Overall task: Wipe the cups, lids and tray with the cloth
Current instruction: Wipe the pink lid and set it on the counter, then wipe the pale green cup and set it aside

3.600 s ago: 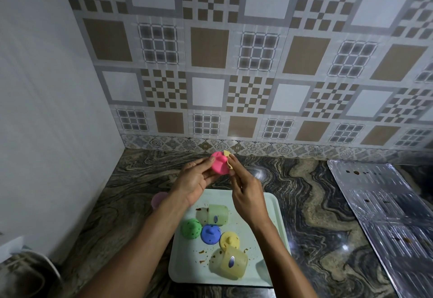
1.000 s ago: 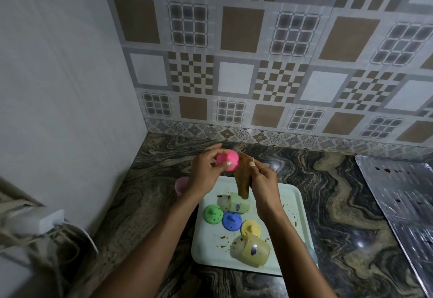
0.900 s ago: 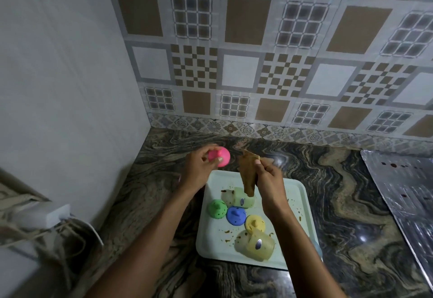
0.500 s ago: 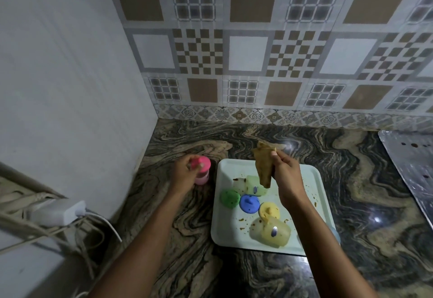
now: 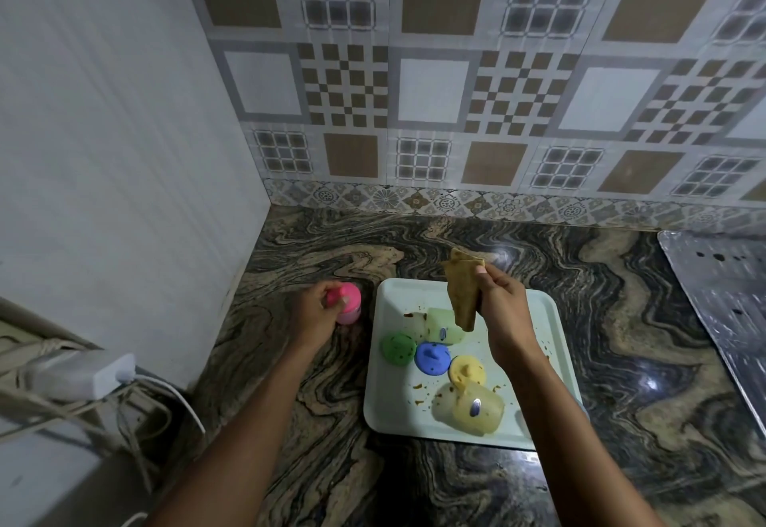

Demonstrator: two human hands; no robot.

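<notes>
Our left hand (image 5: 313,313) has its fingers curled round the round pink plastic lid (image 5: 343,298), which sits on top of the pale pink plastic cup (image 5: 350,316). That cup stands on the dark marbled stone counter (image 5: 621,340), just beside the far left corner of the pale green rectangular plastic tray (image 5: 385,402). We cannot tell whether the lid is fully seated.

Our right hand (image 5: 499,311) hovers over the far half of the tray and pinches the folded tan cloth (image 5: 461,292) at its upper end. The cloth hangs down over the translucent green plastic cup (image 5: 445,325), which lies on its side. Nearer us on the tray, the round green lid (image 5: 398,349), the round blue lid (image 5: 432,357) and the round yellow lid (image 5: 467,372) lie in a row. The translucent yellow plastic cup (image 5: 470,408) lies on its side by the near edge, and brown spatters mark the tray floor.

We judge the step in hand to be parking the pink pair off the tray, with every piece on the tray not yet wiped. The next move calls for the left hand to let go and cross to the tray for one piece, probably the green cup under the cloth. The right hand should meanwhile gather the hanging cloth for a firmer rub.
</notes>
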